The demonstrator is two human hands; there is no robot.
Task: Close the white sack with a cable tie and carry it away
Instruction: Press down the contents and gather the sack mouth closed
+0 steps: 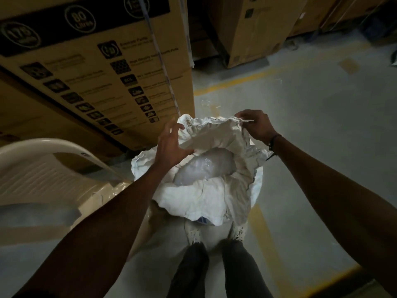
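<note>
The crumpled white woven sack (206, 194) stands on the grey concrete floor (311, 130) just in front of the person's feet, and its mouth is wide open, so the closing has hardly begun. Inside it a translucent plastic bundle (204, 166) shows through the gap, filling the sack to a little below the rim. The right hand (255, 125) pinches the far right part of the rim between thumb and fingers and lifts it; a thin pale strip juts out from that pinch, which may be the cable tie, though it is too small and blurred to tell. The left hand (171, 145) reaches to the far left part of the rim with its fingers loosely spread against the cloth; whether they have closed on the fabric cannot be told from this view. The rim is stretched between the two hands rather than gathered into a neck, and no tie is seen around it. By this showing, what remains is nearly everything: bunching the mouth together, looping and cinching the tie, then lifting the sack and carrying it off. A tall printed brown cardboard carton (96, 72) stands just to the left of the sack, and a white plastic chair (43, 168) sits at the near left.
</note>
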